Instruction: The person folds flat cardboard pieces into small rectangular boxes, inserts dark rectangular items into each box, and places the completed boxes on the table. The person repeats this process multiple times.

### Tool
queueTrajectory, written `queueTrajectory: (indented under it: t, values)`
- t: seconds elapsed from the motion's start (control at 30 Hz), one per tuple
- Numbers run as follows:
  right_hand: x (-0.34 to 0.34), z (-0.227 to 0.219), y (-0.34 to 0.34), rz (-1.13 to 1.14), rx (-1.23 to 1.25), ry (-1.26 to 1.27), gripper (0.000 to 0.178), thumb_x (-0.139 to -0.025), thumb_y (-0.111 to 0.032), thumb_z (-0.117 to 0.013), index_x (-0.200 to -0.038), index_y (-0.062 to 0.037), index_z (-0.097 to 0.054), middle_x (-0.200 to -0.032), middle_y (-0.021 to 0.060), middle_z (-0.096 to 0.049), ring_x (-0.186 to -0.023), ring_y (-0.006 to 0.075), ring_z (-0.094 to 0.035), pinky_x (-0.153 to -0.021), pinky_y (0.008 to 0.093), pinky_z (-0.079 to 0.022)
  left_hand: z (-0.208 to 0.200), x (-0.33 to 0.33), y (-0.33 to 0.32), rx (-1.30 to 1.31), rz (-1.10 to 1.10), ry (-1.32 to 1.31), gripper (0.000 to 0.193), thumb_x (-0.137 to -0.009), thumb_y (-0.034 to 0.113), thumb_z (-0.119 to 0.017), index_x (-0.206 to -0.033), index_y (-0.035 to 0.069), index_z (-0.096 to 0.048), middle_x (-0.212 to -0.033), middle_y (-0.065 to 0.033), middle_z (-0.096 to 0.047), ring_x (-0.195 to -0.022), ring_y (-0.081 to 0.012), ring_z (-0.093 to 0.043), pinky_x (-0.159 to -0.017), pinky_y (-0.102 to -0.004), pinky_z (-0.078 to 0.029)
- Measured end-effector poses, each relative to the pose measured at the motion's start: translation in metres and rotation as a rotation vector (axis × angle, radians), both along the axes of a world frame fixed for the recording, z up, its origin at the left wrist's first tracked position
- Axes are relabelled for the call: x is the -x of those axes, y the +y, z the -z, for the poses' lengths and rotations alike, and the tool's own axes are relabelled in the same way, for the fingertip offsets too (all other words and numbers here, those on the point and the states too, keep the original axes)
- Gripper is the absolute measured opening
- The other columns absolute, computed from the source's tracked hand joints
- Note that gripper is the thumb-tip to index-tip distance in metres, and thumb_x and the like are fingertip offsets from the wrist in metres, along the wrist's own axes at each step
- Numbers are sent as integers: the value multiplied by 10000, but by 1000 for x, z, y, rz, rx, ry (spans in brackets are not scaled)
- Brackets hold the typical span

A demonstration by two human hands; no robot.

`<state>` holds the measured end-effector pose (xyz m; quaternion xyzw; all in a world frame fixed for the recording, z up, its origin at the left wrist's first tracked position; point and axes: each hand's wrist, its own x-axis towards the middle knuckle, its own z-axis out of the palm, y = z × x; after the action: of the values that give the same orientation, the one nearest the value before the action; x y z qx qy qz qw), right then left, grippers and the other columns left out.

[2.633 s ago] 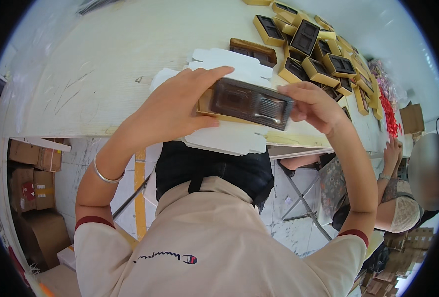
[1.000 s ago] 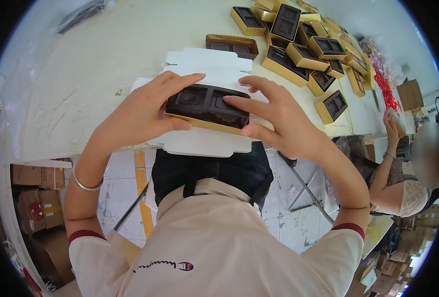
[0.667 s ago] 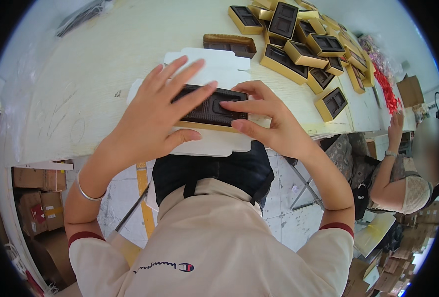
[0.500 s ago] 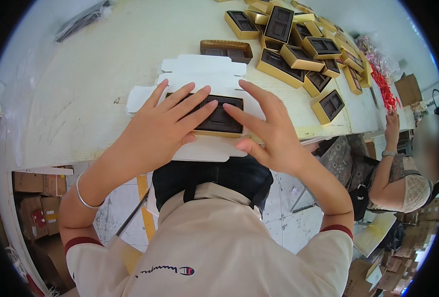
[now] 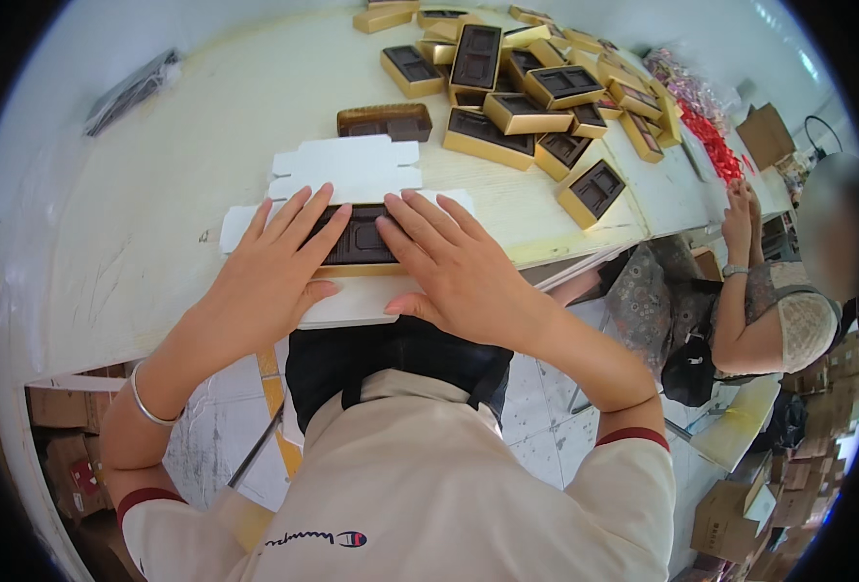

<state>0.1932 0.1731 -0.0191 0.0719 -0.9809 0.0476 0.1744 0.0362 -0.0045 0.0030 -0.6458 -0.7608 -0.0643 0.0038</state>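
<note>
On my feed, a pale worktable [image 5: 139, 262] spreads out below a whitish wall, its edges bowed by the lens. I can make out cardboard cartons [image 5: 725, 519] at the lower right and a plastic-wrapped dark bundle [image 5: 134, 92] at the far left of the tabletop.

Near the table's front edge, directly before the wearer, I have a shallow gold box [image 5: 357, 270] lying on flat white card blanks [image 5: 347, 165]. A dark brown plastic insert [image 5: 362, 236] with square recesses sits in it, facing up.

The left hand [image 5: 270, 267] lies palm down over the box's left part, fingers extended and slightly fanned, thumb by the near side; I see nothing grasped in it. A silver bangle [image 5: 148, 400] circles that wrist. The right hand [image 5: 454, 262] covers the right end likewise, fingers straight and close together, fingertips on the insert, not gripping.

Just beyond the blanks I see a loose brown tray [image 5: 384, 124] with a gold-toned wall. To its right lies a jumbled heap of gold boxes [image 5: 522, 114], and past that, red ribbon [image 5: 706, 136]. A co-worker [image 5: 808, 320] sits at far right, hands raised near the table edge.
</note>
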Motion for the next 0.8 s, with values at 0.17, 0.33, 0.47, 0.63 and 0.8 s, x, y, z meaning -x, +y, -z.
queueTrajectory:
  t: [0.17, 0.33, 0.47, 0.63, 0.8]
  values:
    - [-1, 22, 11, -10, 340, 93, 571, -839, -187, -640, -1346, -15, -442, -1376, 252, -384, -1264, 388, -397, -1082, 500, -289, 13, 3, 1, -130, 54, -97, 603, -805, 129, -674, -1346, 5, -437, -1366, -170, -408, -1254, -347, -401, -1049, -448, -340]
    - [3, 24, 17, -71, 294, 189, 483, -813, -108, -653, -1267, -7, -522, -1281, 236, -466, -1174, 399, -456, -1056, 493, -328, 14, 4, 2, -168, 39, -38, 574, -801, 76, -657, -1333, 0, -454, -1311, -167, -435, -1246, -336, -396, -1046, -436, -345]
    - [4, 23, 21, -103, 330, 257, 472, -796, -117, -671, -1236, -8, -542, -1217, 223, -495, -1130, 394, -477, -1033, 484, -349, 11, 12, -6, -257, 86, -101, 619, -828, 184, -653, -1375, 18, -415, -1394, -178, -377, -1302, -367, -342, -1090, -463, -277]
    - [-6, -16, 71, 37, 299, 354, 439, -837, -144, -661, -1243, -20, -551, -1231, 182, -547, -1171, 357, -496, -1012, 450, -378, 5, 26, -39, -424, -30, -246, 636, -885, 353, -573, -1395, 18, -394, -1466, -160, -343, -1380, -353, -269, -1127, -472, -201]
    - [18, -64, 200, 383, 311, 576, 478, -897, -298, -636, -1272, -17, -545, -1260, 169, -570, -1189, 287, -523, -979, 361, -407, 20, 29, -50, -316, -81, -225, 639, -812, 386, -678, -1341, 80, -491, -1437, -156, -373, -1356, -385, -284, -1111, -495, -234]
